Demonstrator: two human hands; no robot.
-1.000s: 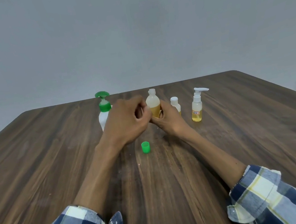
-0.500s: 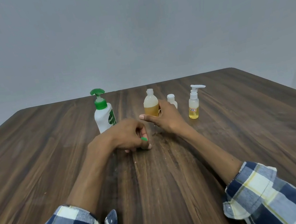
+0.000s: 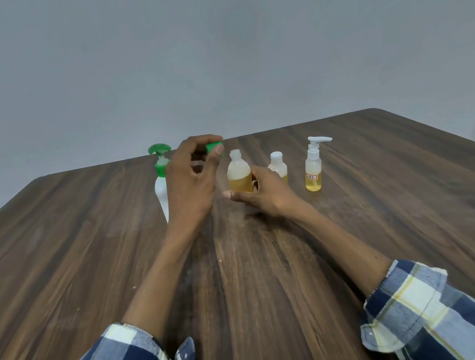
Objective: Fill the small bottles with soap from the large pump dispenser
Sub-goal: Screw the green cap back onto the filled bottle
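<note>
L hand raised, pinching small green plastic screw cap betw thumb + fingertips, just up-left of the open neck of the small clear round-shouldered plastic bottle w/ amber soap. That bottle stands upright on dark wood-grain table, about half full, no cap on. R hand wrapped round its lower body from the right, thumb stretched out in front; grip looks loose-ish.

Large white pump dispenser w/ green pump head stands behind L hand, partly hidden. Tiny clear bottle w/ white cap + small clear spray bottle w/ white pump top upright to the right, both w/ some yellow liquid.

Step prob = recapping this bottle. To do well: R hand firm on base so it won't tip, bring cap square over neck, seat flat before twisting, avoid cross-threading. Cap small, easy to fumble.
</note>
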